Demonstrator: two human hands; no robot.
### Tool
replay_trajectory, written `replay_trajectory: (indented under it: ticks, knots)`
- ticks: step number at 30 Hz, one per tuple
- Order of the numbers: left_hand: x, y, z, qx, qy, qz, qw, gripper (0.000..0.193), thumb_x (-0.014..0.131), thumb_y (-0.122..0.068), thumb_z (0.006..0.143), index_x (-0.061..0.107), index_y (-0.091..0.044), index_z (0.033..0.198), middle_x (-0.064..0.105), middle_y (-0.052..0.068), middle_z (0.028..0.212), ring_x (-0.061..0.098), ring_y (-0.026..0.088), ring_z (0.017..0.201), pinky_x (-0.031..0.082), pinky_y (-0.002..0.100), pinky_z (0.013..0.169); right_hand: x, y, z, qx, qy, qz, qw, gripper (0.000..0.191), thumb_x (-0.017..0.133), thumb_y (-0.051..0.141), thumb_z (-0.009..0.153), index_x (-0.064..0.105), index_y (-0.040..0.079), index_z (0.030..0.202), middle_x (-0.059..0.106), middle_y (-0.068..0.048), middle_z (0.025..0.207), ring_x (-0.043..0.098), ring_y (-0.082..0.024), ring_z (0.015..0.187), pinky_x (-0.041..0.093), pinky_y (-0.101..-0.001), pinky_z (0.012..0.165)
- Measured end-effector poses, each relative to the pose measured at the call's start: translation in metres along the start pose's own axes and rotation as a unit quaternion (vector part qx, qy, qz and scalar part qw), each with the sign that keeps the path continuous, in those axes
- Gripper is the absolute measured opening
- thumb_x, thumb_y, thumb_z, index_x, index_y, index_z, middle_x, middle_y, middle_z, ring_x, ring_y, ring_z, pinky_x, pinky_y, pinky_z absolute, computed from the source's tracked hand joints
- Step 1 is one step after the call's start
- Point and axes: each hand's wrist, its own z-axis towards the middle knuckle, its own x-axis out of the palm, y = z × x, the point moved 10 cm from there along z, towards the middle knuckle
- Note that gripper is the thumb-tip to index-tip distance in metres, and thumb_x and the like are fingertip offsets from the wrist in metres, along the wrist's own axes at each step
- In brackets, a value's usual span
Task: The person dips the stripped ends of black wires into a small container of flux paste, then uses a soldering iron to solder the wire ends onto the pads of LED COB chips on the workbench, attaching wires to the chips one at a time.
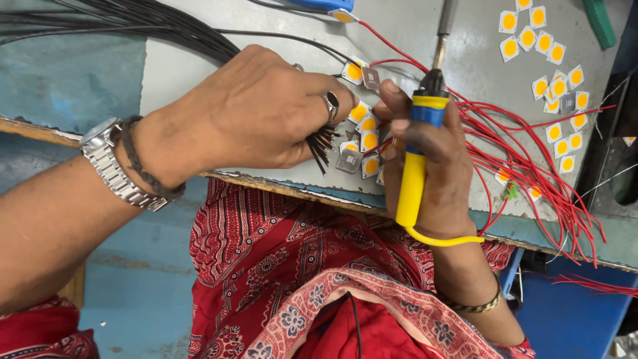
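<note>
My left hand (256, 110), with a ring and a steel wristwatch, grips a bundle of thin black wires (321, 143) whose cut ends stick out below the fingers. My right hand (432, 169) holds a yellow and blue soldering iron (417, 159), its metal tip pointing away up the table. Between the hands lie several small square LED chips (365, 143) with yellow centres. Red wires (525, 159) fan out to the right of my right hand.
The grey metal worktop (266, 26) carries more LED chips (545, 40) at the upper right. Black wires (133, 23) run in from the upper left. A green tool handle (599, 23) lies at the top right. Red patterned cloth (279, 266) covers my lap.
</note>
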Motion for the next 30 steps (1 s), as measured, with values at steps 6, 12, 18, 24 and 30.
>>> replay_trajectory:
  ticks: [6,12,18,24,30]
  knots:
    - [0.000,0.003,-0.002,-0.010,-0.019,-0.017,1.000,0.027,0.082,-0.015,0.079,0.066,-0.007,0.100,0.068,0.007,0.087,0.066,0.035,0.067,0.050,0.046,0.057,0.002,0.012,0.006,-0.030,0.020,-0.068,0.997,0.041,0.055,-0.018,0.095,0.039,0.010,0.120,0.065,-0.019,0.136,0.072,-0.026,0.119,0.036,-0.0537,0.120]
    - [0.007,0.010,0.002,-0.019,0.008,-0.016,1.000,0.027,0.083,-0.024,0.083,0.070,-0.008,0.100,0.067,0.008,0.083,0.065,0.036,0.067,0.050,0.047,0.057,0.000,0.009,0.003,-0.025,0.013,-0.042,0.999,0.040,0.055,-0.015,0.103,0.039,0.012,0.128,0.065,-0.019,0.138,0.072,-0.031,0.120,0.050,-0.0417,0.112]
    - [0.008,0.012,0.002,-0.014,-0.001,-0.025,1.000,0.027,0.081,-0.023,0.084,0.075,-0.011,0.108,0.067,0.008,0.086,0.067,0.035,0.072,0.050,0.049,0.061,-0.036,-0.020,-0.032,0.025,-0.111,0.116,0.987,0.029,0.054,-0.001,0.113,0.047,0.010,0.139,0.068,-0.023,0.133,0.074,-0.036,0.113,0.059,-0.0428,0.103]
    - [0.008,0.012,0.002,-0.019,0.005,-0.021,1.000,0.025,0.080,-0.023,0.084,0.075,-0.010,0.104,0.068,0.007,0.088,0.066,0.035,0.069,0.051,0.049,0.061,-0.124,-0.052,-0.101,-0.033,-0.317,0.190,0.929,0.017,0.060,0.019,0.115,0.059,0.006,0.127,0.071,-0.021,0.094,0.066,-0.029,0.072,0.054,-0.0348,0.063]
    - [0.008,0.011,0.002,-0.014,0.012,-0.011,1.000,0.026,0.082,-0.022,0.078,0.072,-0.007,0.095,0.067,0.008,0.091,0.067,0.035,0.074,0.051,0.048,0.065,-0.153,-0.081,-0.121,0.051,-0.362,0.240,0.899,0.024,0.059,0.021,0.112,0.061,-0.003,0.111,0.068,-0.020,0.090,0.055,-0.022,0.063,0.045,-0.0287,0.058]
